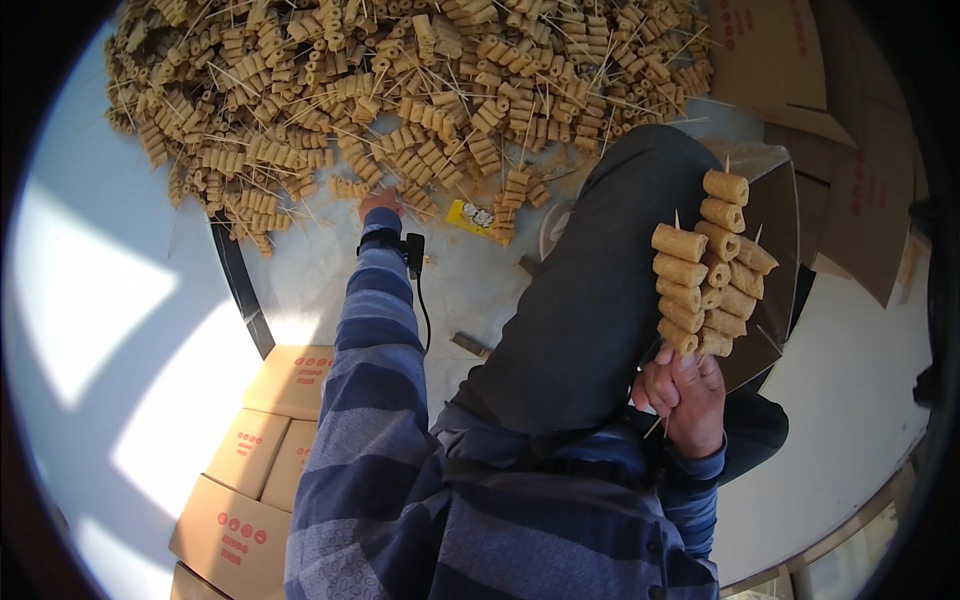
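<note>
My right hand [685, 392] is closed round the thin sticks of several skewers [705, 270], held upright in a fan. Rolled, tube-shaped golden-brown pieces are threaded along each stick, and the bare stick ends poke out below my fist. My left arm stretches forward, and my left hand [381, 202] is at the near edge of a large heap of the same skewers [400, 90]. Its fingers are mostly hidden by the wrist and the skewers, so their grip does not show. A yellow packet [478, 221] lies just right of that hand.
An open carton lined with clear plastic [765, 215] stands beside my right knee. More cardboard [770, 55] is at the far right. Closed printed cartons [235, 535] are stacked at lower left. A small dark block [470, 345] lies on the pale surface near my leg.
</note>
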Motion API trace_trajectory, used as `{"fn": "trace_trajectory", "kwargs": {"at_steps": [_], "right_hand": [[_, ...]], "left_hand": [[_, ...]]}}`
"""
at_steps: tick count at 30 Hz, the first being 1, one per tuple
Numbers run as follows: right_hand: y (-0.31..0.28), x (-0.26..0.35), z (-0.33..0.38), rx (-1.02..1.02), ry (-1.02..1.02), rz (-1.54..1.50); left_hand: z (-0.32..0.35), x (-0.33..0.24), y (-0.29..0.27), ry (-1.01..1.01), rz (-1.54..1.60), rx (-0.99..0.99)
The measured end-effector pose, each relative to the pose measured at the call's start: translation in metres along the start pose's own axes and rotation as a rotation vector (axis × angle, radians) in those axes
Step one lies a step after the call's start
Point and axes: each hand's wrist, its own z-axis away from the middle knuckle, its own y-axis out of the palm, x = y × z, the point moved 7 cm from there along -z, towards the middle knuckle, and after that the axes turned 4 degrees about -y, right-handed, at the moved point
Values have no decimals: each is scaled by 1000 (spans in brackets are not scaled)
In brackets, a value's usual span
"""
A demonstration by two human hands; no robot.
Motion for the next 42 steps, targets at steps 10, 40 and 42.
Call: {"fn": "trace_trajectory", "kwargs": {"at_steps": [10, 40, 42], "right_hand": [[5, 5, 9, -85, -81, -94], [-38, 11, 128, 41, -127, -129], [-39, 9, 131, 67, -123, -110]], "left_hand": [[199, -83, -96, 109, 1458, 290], [552, -347, -110, 897, 1227, 1015], [555, -353, -104, 867, 1332, 1068]]}}
